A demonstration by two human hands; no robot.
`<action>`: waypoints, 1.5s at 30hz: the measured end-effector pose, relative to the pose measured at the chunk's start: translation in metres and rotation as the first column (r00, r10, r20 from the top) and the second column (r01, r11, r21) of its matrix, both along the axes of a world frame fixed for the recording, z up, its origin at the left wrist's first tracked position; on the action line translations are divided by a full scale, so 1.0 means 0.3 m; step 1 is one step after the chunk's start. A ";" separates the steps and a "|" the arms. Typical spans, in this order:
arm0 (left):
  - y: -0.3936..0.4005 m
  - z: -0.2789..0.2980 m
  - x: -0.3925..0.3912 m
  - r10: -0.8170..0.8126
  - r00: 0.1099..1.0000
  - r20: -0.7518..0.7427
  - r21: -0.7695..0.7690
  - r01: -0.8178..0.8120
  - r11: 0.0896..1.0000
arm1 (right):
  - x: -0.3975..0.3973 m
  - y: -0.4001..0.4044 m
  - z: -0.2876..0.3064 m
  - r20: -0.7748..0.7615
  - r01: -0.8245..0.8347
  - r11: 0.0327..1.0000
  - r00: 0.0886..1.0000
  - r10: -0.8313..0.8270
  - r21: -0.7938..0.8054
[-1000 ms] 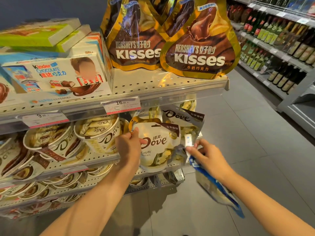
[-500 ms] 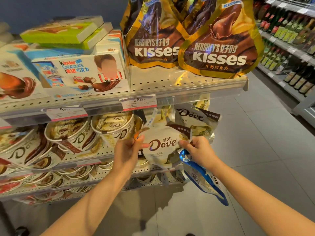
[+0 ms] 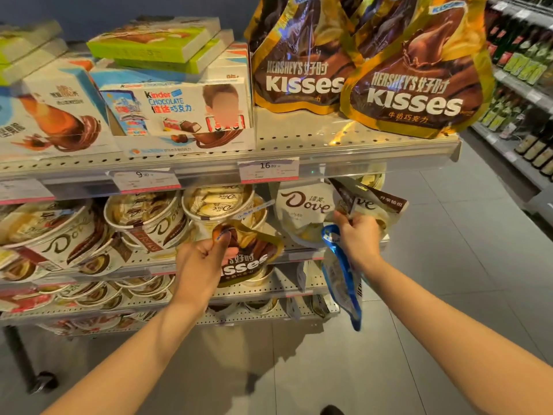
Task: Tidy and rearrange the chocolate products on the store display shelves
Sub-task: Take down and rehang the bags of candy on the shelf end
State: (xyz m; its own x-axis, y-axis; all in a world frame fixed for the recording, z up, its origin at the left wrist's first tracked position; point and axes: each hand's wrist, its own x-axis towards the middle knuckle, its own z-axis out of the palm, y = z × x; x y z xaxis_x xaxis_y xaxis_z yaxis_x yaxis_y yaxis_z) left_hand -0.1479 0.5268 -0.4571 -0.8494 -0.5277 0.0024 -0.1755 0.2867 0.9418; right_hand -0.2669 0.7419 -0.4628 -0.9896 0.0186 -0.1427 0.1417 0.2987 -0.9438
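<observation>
My left hand (image 3: 200, 262) grips the top of a small brown-and-gold Kisses bag (image 3: 254, 256) in front of the middle shelf. My right hand (image 3: 359, 235) pinches the corner of a white Dove pouch (image 3: 377, 205) at the shelf's right end, and a blue pouch (image 3: 341, 277) hangs down from the same hand. Another white Dove pouch (image 3: 302, 211) leans on the shelf between my hands. Several Dove tubs (image 3: 143, 217) fill the shelf to the left.
The top shelf (image 3: 299, 136) carries large Hershey's Kisses bags (image 3: 416, 85), a Kinder Chocolate box (image 3: 179, 112) and green-edged boxes (image 3: 155, 40). Price tags (image 3: 267, 170) line its edge. Lower shelves hold more tubs. A bottle rack (image 3: 526, 85) stands across the tiled aisle on the right.
My left hand has let go of the white Dove pouch and now holds a small Kisses bag lower down. My right hand has risen to the right Dove pouch's corner.
</observation>
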 end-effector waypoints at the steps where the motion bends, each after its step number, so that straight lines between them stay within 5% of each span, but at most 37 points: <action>1: -0.003 0.000 0.003 -0.003 1.000 -0.017 0.007 0.003 1.000 | -0.007 -0.024 -0.002 0.005 0.002 1.000 1.000 -0.002 -0.015; 11: -0.009 0.019 0.021 0.039 0.997 -0.065 0.043 -0.036 0.998 | -0.108 -0.095 -0.032 0.098 0.006 0.996 0.995 -0.014 0.085; 22: 0.015 0.049 0.011 -0.003 1.000 -0.030 0.074 0.005 0.997 | -0.059 -0.034 -0.072 -0.014 0.061 0.994 0.998 -0.062 -0.088; 25: 0.024 0.076 0.012 -0.044 0.999 -0.030 0.080 0.046 0.996 | -0.025 0.000 -0.070 -0.030 0.071 0.997 0.997 -0.072 -0.028; 34: 0.075 0.230 0.002 -0.125 0.985 0.120 0.073 0.117 0.990 | 0.079 0.101 0.095 -0.034 -0.220 0.941 0.971 0.237 0.257; 45: 0.141 0.609 -0.018 -0.211 0.975 -0.073 0.114 0.219 0.969 | 0.156 0.225 0.462 -0.005 -0.487 0.820 0.859 0.512 0.300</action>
State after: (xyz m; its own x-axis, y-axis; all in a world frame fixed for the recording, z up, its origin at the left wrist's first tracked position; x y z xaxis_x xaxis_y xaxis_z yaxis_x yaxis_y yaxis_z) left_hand -0.1533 0.5691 -0.2744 -0.9432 -0.3322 0.0041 -0.0645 0.1950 0.9787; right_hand -0.2202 0.8094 -0.3242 -0.8816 -0.4549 -0.1258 -0.1726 0.5588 -0.8111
